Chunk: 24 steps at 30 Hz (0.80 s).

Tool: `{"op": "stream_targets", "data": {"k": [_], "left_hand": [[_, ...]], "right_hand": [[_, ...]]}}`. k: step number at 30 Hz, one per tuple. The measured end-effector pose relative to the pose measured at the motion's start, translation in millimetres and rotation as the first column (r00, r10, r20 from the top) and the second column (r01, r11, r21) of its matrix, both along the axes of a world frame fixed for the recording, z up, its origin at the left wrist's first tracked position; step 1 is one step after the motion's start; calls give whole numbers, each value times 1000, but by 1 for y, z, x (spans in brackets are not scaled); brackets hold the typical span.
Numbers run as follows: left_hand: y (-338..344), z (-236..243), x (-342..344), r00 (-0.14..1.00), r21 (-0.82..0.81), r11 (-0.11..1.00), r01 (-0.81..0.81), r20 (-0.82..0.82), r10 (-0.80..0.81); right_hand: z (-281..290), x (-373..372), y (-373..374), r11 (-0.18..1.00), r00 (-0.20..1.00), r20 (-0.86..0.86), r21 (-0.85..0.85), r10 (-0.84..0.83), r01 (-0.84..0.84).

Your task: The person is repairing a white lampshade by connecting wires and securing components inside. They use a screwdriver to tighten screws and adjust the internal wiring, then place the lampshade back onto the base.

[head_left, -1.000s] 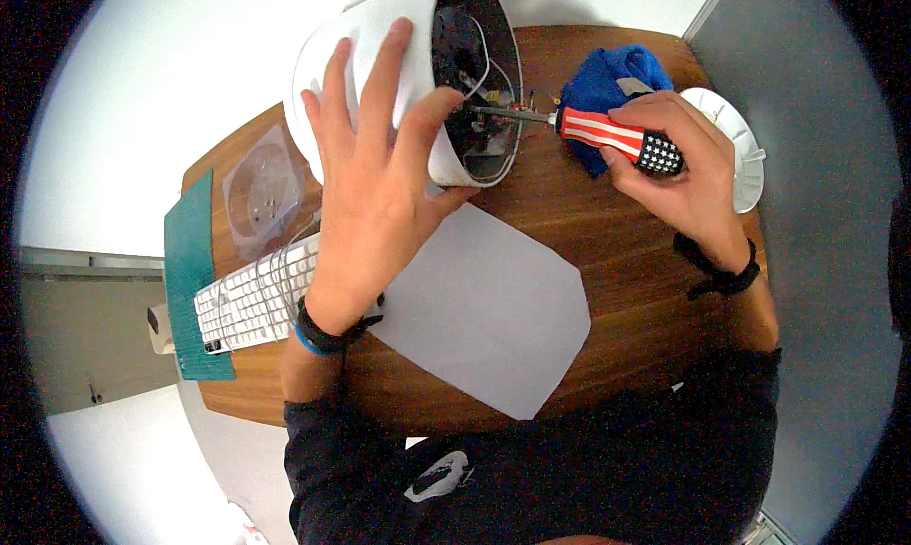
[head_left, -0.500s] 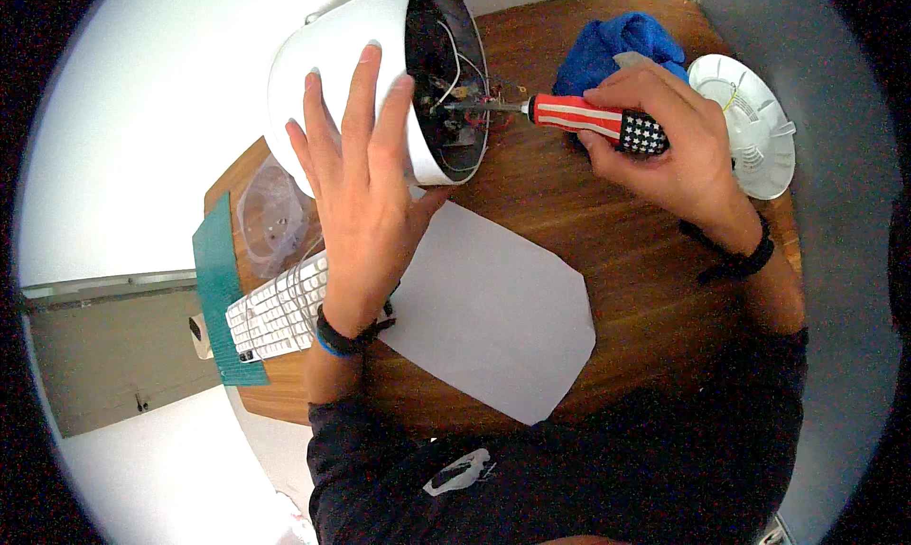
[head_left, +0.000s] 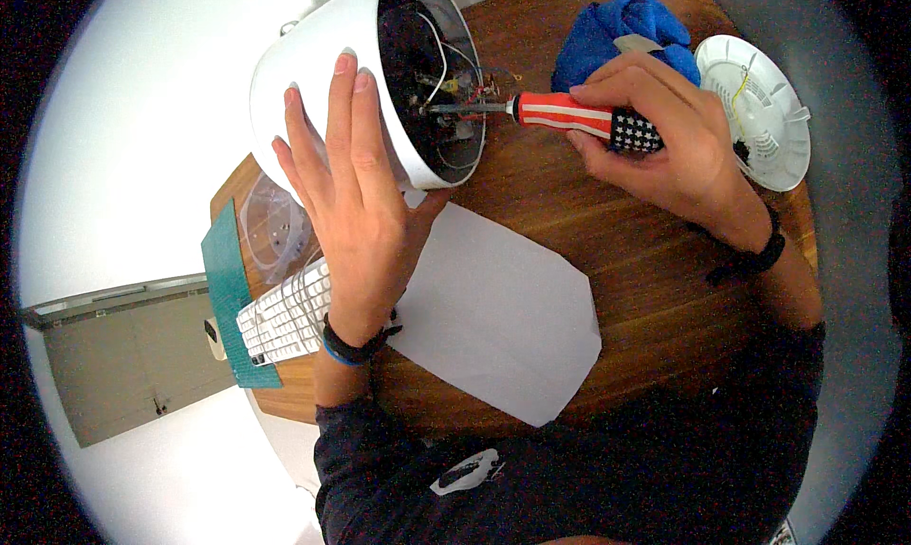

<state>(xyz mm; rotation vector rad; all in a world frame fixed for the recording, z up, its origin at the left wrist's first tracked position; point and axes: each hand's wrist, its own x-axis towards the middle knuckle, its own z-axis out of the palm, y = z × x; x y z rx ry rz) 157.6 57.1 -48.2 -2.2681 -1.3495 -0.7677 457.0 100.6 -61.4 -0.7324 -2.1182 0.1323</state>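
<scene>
The white housing [head_left: 308, 80] sits at the far-left edge of the table [head_left: 655, 260], its open end facing right. The left hand [head_left: 365, 213] lies against its side, fingers spread and uncurled. The right hand [head_left: 678, 142] clasps the handle of a screwdriver [head_left: 567, 113], its shaft inside the opening. A broad strip of wood runs between a pale sheet [head_left: 503, 317] and the right forearm. A blue cloth [head_left: 593, 42] and white round cover [head_left: 773, 118] lie toward the far-right corner, a keyboard [head_left: 280, 319] and green mat [head_left: 228, 289] by the left edge.
</scene>
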Motion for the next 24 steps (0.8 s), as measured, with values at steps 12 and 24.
{"op": "stream_targets", "data": {"k": [12,24], "left_hand": [[-5,-4,-3,1000,12,1000,0,-2,0],[-3,-6,-4,1000,39,999,4,-9,-3]], "right_hand": [[3,-1,-4,1000,1000,12,20,-7,6],[2,-3,-7,999,999,39,38,2,-4]]}}
